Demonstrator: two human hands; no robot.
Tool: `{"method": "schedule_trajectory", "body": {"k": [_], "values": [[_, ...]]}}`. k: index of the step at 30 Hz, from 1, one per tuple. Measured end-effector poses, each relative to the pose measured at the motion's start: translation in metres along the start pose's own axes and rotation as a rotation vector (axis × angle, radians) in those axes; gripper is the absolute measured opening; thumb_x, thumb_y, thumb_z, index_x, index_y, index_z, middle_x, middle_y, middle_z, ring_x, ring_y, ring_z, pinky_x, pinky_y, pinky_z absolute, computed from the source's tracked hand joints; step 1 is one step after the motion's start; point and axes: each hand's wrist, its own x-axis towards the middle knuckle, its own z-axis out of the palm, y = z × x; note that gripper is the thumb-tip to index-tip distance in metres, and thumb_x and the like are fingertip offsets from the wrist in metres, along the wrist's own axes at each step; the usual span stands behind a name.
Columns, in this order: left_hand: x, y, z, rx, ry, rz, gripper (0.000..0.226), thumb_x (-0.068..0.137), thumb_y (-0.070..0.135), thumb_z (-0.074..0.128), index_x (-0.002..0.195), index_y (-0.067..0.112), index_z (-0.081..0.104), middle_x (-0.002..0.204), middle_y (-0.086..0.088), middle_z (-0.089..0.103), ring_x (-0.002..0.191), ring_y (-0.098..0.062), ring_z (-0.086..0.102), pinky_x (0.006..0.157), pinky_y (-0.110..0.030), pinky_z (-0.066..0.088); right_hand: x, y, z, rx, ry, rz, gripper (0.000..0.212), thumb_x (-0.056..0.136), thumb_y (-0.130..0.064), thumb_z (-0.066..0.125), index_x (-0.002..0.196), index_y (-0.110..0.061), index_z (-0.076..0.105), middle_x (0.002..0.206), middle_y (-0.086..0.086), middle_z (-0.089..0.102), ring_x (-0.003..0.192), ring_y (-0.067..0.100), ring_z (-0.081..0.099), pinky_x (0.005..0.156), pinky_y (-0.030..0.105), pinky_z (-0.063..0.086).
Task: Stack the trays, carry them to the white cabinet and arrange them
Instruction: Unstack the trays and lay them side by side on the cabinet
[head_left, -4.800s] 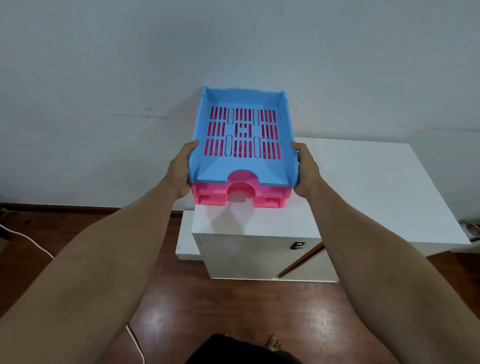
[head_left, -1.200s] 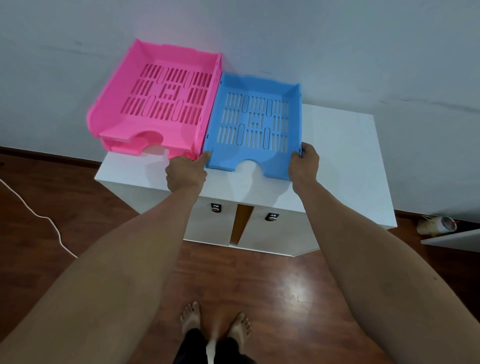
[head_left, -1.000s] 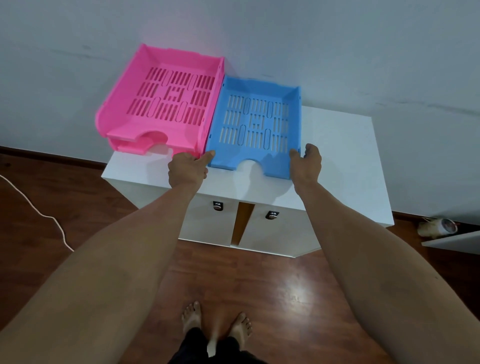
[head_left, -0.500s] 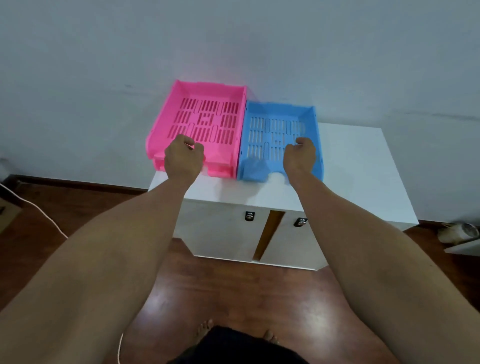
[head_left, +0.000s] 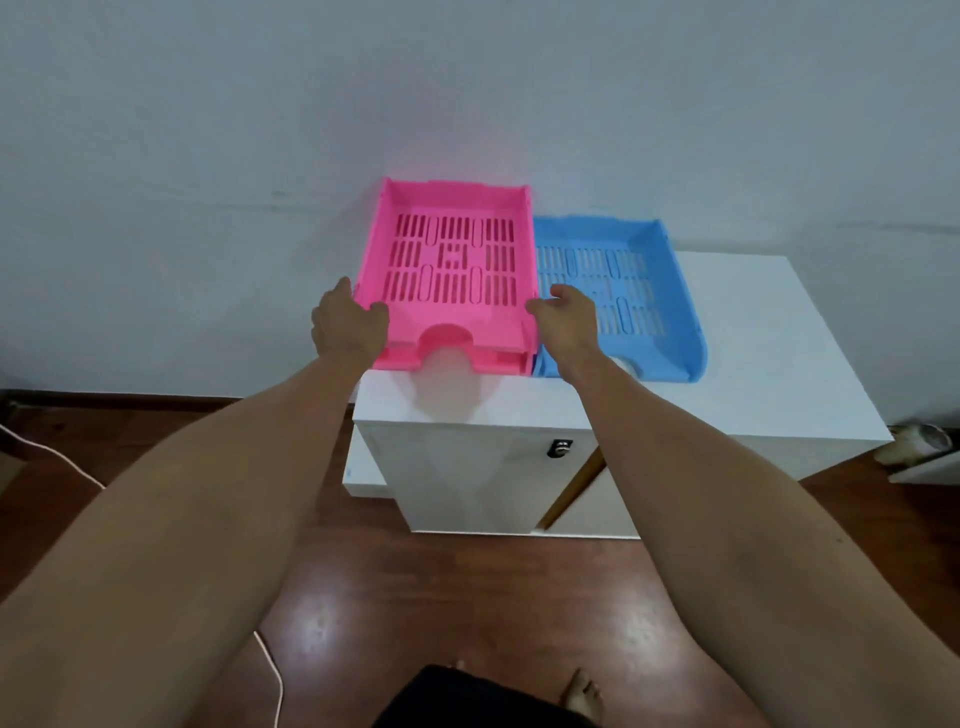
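Two pink trays sit nested on the left end of the white cabinet (head_left: 753, 353), against the wall. My left hand (head_left: 348, 325) grips the left front wall of the upper pink tray (head_left: 457, 188). My right hand (head_left: 566, 319) holds its right front wall, in the gap beside the blue tray (head_left: 675, 291). The lower pink tray (head_left: 506, 362) shows only as a front strip under the upper one. The blue tray lies flat on the cabinet top, directly to the right of the pink ones, with my right forearm crossing its front left corner.
The wall stands right behind the trays. The cabinet's door gap (head_left: 576, 483) is slightly ajar. A white cable (head_left: 52, 457) runs over the wooden floor at left. A roll-shaped object (head_left: 919, 441) lies on the floor at right. My bare feet are below.
A second ago both hands held the blue tray's sides as it lay on the cabinet. They let go and moved left; now both are on the upper pink tray's sides.
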Motion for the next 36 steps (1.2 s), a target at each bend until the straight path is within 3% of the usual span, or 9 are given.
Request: {"method": "schedule_trajectory", "body": {"k": [3,6,11,16,20,25,29,33,36], "values": [[0.005,-0.013,0.003,-0.065,-0.043,-0.007,0.028,0.088,0.010,0.050,0.112,0.002,0.062,0.110,-0.020,0.069,0.095,-0.037,0.065,0.075,-0.036,0.054,0.003,0.008,0.011,-0.035,-0.033,-0.003,0.042,0.088,-0.014,0.063,0.129,-0.007,0.067,0.122,0.011,0.072,0.112,0.031,0.070,0.095,0.048,0.061],[0.010,-0.021,0.008,-0.115,-0.058,-0.001,0.045,0.089,-0.003,0.044,0.129,0.006,0.064,0.121,-0.020,0.070,0.110,-0.038,0.065,0.084,-0.030,0.049,0.003,0.011,0.017,-0.059,-0.027,-0.034,0.040,0.088,0.005,0.049,0.116,-0.010,0.074,0.106,0.008,0.074,0.102,0.029,0.070,0.089,0.046,0.063],[0.011,-0.024,0.009,-0.138,-0.059,0.024,0.047,0.092,-0.006,0.038,0.130,0.006,0.062,0.121,-0.019,0.068,0.112,-0.038,0.064,0.090,-0.034,0.051,0.005,0.009,0.015,-0.044,-0.022,-0.020,0.051,0.087,0.013,0.039,0.113,-0.011,0.076,0.103,0.007,0.073,0.096,0.024,0.067,0.089,0.044,0.063],[-0.003,-0.016,0.000,-0.101,-0.033,0.123,0.042,0.091,-0.004,0.039,0.124,0.005,0.063,0.114,-0.019,0.069,0.104,-0.038,0.064,0.086,-0.039,0.056,-0.005,0.002,0.004,0.022,0.006,-0.010,0.056,0.081,0.019,0.035,0.083,-0.023,0.072,0.085,-0.001,0.069,0.088,0.023,0.065,0.086,0.044,0.064],[-0.015,0.001,-0.005,-0.086,-0.021,0.169,0.041,0.092,-0.002,0.039,0.124,0.007,0.062,0.115,-0.018,0.070,0.103,-0.037,0.065,0.090,-0.046,0.058,-0.017,-0.007,-0.016,0.068,0.044,-0.051,0.053,0.084,0.019,0.037,0.096,-0.016,0.074,0.083,-0.004,0.067,0.077,0.015,0.063,0.061,0.026,0.056],[-0.030,0.034,0.004,-0.077,-0.010,0.255,0.046,0.092,0.001,0.043,0.134,0.007,0.059,0.112,-0.015,0.070,0.097,-0.037,0.067,0.090,-0.044,0.058,-0.018,-0.006,-0.058,0.104,0.100,-0.102,0.051,0.083,0.016,0.037,0.094,-0.018,0.073,0.087,0.000,0.069,0.077,0.017,0.063,0.071,0.032,0.059],[-0.055,0.075,0.028,-0.106,-0.066,0.298,0.042,0.096,-0.002,0.044,0.132,0.010,0.061,0.110,-0.008,0.070,0.085,-0.027,0.065,0.079,-0.039,0.060,-0.013,0.000,-0.107,0.124,0.162,-0.149,0.049,0.082,0.015,0.037,0.094,-0.016,0.074,0.085,0.006,0.066,0.066,0.014,0.055,0.055,0.019,0.049],[-0.080,0.118,0.069,-0.114,-0.091,0.350,0.037,0.095,-0.002,0.044,0.126,0.008,0.063,0.112,-0.011,0.073,0.082,-0.026,0.066,0.068,-0.033,0.057,0.004,0.019,-0.173,0.117,0.229,-0.091,0.051,0.077,0.011,0.036,0.091,-0.014,0.078,0.083,0.006,0.069,0.074,0.021,0.057,0.068,0.033,0.053],[-0.105,0.152,0.102,-0.126,-0.118,0.363,0.034,0.095,-0.002,0.045,0.123,0.005,0.064,0.104,-0.012,0.071,0.079,-0.025,0.062,0.067,-0.027,0.052,0.013,0.030,-0.223,0.132,0.258,-0.078,0.048,0.076,0.012,0.033,0.087,-0.008,0.075,0.077,0.004,0.065,0.073,0.022,0.053,0.066,0.031,0.047]]}}
